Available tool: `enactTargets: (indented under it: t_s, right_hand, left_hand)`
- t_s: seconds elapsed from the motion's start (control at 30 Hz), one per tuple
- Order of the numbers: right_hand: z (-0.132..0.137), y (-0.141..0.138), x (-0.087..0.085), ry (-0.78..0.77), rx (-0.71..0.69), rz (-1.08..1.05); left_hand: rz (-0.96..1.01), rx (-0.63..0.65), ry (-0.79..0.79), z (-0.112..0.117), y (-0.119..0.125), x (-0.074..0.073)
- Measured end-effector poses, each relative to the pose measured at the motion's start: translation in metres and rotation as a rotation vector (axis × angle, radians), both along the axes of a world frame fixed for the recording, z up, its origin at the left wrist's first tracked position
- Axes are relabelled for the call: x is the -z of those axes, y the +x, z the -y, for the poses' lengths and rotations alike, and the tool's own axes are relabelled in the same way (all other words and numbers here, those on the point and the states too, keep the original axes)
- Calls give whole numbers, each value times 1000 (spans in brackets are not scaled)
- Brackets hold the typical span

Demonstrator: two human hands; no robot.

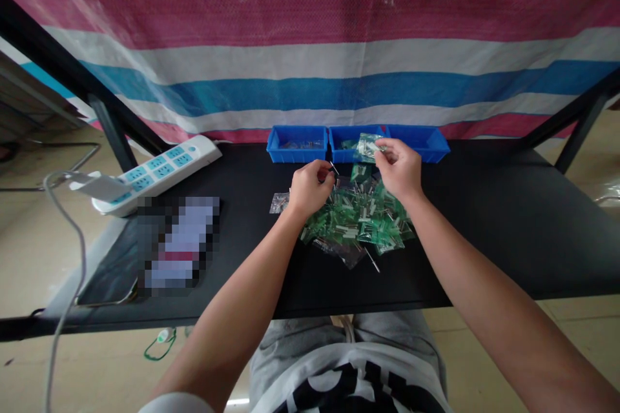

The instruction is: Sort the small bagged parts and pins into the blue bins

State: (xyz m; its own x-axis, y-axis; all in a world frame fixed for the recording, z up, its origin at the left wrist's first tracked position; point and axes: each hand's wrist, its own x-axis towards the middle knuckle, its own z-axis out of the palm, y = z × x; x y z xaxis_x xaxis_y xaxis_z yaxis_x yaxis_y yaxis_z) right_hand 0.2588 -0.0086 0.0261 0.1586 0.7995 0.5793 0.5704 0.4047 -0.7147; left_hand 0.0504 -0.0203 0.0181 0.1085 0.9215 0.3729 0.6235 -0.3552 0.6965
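My right hand (pixel 401 171) pinches a small clear-and-green plastic packet (pixel 368 147) by its edge, in front of the middle blue bin (pixel 345 155). To its left, my left hand (pixel 311 190) is closed, with a thin, dark-and-silver pin-like piece (pixel 334 169) at its fingertips; its exact kind is too small to tell. Below both hands spreads a pile of green plastic packets (pixel 358 219) holding small metal parts. One loose silver pin (pixel 372 261) sticks out at the pile's near side. A clear packet (pixel 278 203) lies just left of my left hand.
A left blue bin (pixel 297 155) with small parts inside and a right blue bin (pixel 426 153) flank the middle one. On the black table (pixel 494 226), a white power strip (pixel 162 174) and a blurred-out flat object (pixel 184 242) lie left. Striped sheeting (pixel 310 93) hangs behind.
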Motion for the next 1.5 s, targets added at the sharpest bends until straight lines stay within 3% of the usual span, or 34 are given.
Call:
enactTargets:
  t_s: [0.13, 0.27, 0.47, 0.8, 0.97, 1.17, 1.3, 1.5]
  right_hand:
    - [-28, 2, -13, 6, 17, 92]
    - [-40, 4, -19, -146, -59, 233]
    - [-12, 8, -21, -177, -77, 270]
    - [24, 13, 9, -132, -106, 198]
    - [32, 12, 6, -147, -277, 377]
    - [38, 11, 0, -382, -360, 671]
    - [36, 10, 1, -382, -354, 589]
    - [37, 11, -1, -369, -391, 210]
  left_hand:
    - [-39, 84, 18, 0, 1, 4]
    - [-84, 131, 42, -1, 0, 7]
    - [-123, 64, -3, -2, -1, 4]
    - [-153, 74, 18, -4, -2, 9]
    - [-174, 147, 67, -3, -1, 6]
    - [-162, 183, 77, -2, 1, 7]
    - [-167, 206, 85, -2, 2, 9]
    - [-61, 254, 127, 4, 5, 1]
